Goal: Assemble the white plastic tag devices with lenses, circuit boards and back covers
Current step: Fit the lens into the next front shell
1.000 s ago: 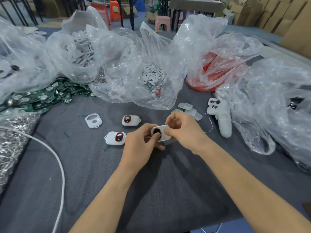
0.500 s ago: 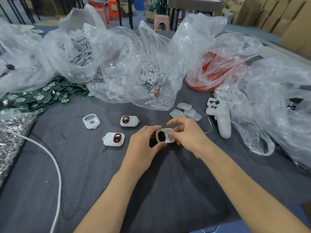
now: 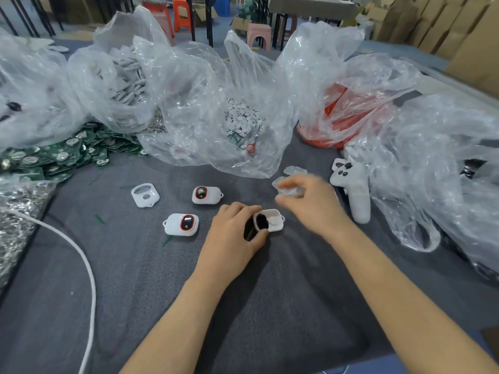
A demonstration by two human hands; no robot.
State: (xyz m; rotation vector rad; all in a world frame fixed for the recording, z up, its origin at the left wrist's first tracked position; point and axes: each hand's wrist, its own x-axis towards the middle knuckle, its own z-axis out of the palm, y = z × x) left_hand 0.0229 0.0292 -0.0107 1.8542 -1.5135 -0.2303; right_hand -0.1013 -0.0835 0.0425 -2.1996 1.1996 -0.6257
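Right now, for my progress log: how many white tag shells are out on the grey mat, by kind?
Shells with red-ringed lens, lying loose: 2
Empty shell, openings bare: 1
Held shell, gripped by the left hand: 1
Total: 4

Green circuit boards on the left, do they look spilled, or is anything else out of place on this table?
Yes. The green circuit boards lie in a loose heap straight on the grey mat, not bagged like other parts, and green slivers are scattered nearby. The white controller at right looks unrelated to this assembly.
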